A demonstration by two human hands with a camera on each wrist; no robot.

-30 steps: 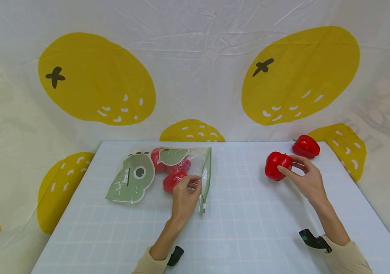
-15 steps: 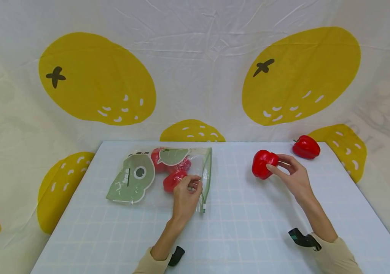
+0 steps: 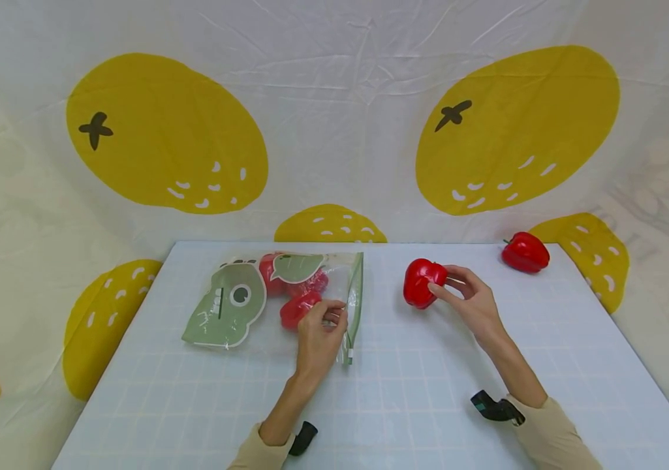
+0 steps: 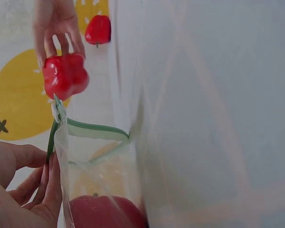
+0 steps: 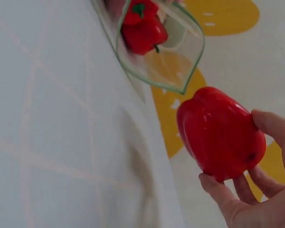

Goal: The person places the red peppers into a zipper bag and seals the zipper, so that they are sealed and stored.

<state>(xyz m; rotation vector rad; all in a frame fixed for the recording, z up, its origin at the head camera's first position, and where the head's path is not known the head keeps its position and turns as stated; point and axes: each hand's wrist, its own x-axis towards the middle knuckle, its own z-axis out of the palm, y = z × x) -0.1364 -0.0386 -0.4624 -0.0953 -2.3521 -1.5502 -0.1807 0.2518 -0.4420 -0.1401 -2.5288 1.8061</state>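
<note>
My left hand (image 3: 316,333) pinches the green-trimmed mouth of a clear zip bag (image 3: 219,313) printed with a green dinosaur. The bag lies on the table, and in the right wrist view its mouth (image 5: 199,61) gapes. Inside are red bell peppers (image 3: 297,312) and a bumpy purplish-red piece (image 3: 318,281), partly hidden by the print. Thumb and fingertips of my right hand (image 3: 469,303) grip another red bell pepper (image 3: 418,285), held above the table to the right of the bag's mouth. In the left wrist view this held pepper (image 4: 65,78) appears just beyond the zip edge.
One more red bell pepper (image 3: 525,252) lies at the table's back right corner. The table (image 3: 404,405) has a pale checked cover. Behind it hangs a white cloth (image 3: 334,143) with large yellow fruit prints. Dark wrist cameras sit at both sleeves.
My right hand has carried the held bell pepper leftward, from near the back right pepper toward the bag's mouth. The left hand and the bag have stayed in place.
</note>
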